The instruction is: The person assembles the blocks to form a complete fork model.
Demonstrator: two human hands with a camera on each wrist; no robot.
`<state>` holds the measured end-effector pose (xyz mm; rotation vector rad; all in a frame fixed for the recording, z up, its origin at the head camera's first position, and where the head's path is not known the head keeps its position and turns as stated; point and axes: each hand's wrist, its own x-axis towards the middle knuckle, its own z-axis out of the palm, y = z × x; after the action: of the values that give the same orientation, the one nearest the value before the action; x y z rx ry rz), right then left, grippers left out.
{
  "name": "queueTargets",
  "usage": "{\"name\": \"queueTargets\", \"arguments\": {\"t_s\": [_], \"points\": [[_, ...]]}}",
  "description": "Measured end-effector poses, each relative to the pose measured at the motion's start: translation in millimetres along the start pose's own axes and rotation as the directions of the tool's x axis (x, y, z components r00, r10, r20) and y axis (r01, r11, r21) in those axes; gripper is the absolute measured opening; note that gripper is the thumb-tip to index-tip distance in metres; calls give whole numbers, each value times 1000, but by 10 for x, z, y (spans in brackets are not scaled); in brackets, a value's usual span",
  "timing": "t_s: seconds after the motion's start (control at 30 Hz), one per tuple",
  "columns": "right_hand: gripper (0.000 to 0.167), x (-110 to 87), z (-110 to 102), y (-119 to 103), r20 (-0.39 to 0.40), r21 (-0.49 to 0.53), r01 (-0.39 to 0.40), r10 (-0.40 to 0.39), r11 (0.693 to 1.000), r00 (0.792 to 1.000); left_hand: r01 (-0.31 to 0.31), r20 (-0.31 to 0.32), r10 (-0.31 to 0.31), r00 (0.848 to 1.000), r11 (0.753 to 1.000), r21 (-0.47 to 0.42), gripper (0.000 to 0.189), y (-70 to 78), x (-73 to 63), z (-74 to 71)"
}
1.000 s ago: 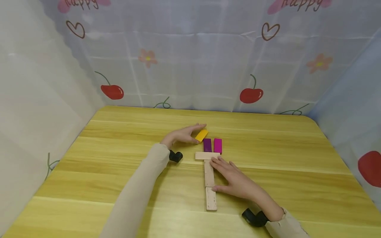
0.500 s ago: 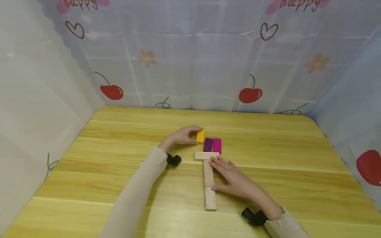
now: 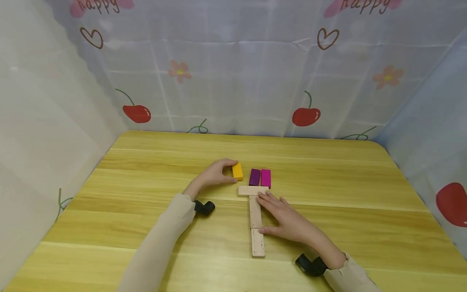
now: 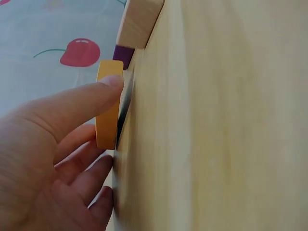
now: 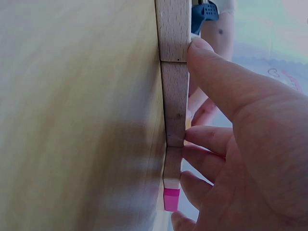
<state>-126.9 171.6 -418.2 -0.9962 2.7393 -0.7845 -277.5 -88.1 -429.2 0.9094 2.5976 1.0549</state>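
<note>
My left hand (image 3: 215, 172) pinches a yellow block (image 3: 237, 171) between thumb and fingers. In the left wrist view the block (image 4: 109, 120) stands on its narrow side to the camera, with a dark shadow between it and the table. Right of it lie a purple block (image 3: 254, 177) and a magenta block (image 3: 266, 178), side by side. Below them a plain wooden block (image 3: 253, 190) lies crosswise, above two more set end to end, the upper block (image 3: 255, 211) and the lower block (image 3: 258, 242), forming a T. My right hand (image 3: 288, 219) rests its thumb and fingertips on the plain blocks, fingers extended.
The wood-grain table (image 3: 120, 202) reaches back to a patterned curtain (image 3: 233, 81) with cherries and hearts. Black wrist devices sit on both arms, the left device (image 3: 205, 208) near the T and the right device (image 3: 311, 265) close to the table.
My left hand has carried the yellow block left and slightly nearer, turning it. The purple block has swivelled a little toward the magenta one. My right hand stays in place.
</note>
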Motion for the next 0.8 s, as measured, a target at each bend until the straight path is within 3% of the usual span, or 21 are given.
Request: {"name": "queueTargets", "arguments": {"t_s": [0.37, 0.8], "points": [[81, -1, 4, 3, 2, 4, -1, 1, 1000, 1000, 49, -111, -49, 993, 999, -1, 66, 76, -149, 105], [81, -1, 4, 11, 6, 0, -4, 4, 1000, 1000, 47, -118, -45, 992, 999, 14, 68, 80, -208, 167]]}}
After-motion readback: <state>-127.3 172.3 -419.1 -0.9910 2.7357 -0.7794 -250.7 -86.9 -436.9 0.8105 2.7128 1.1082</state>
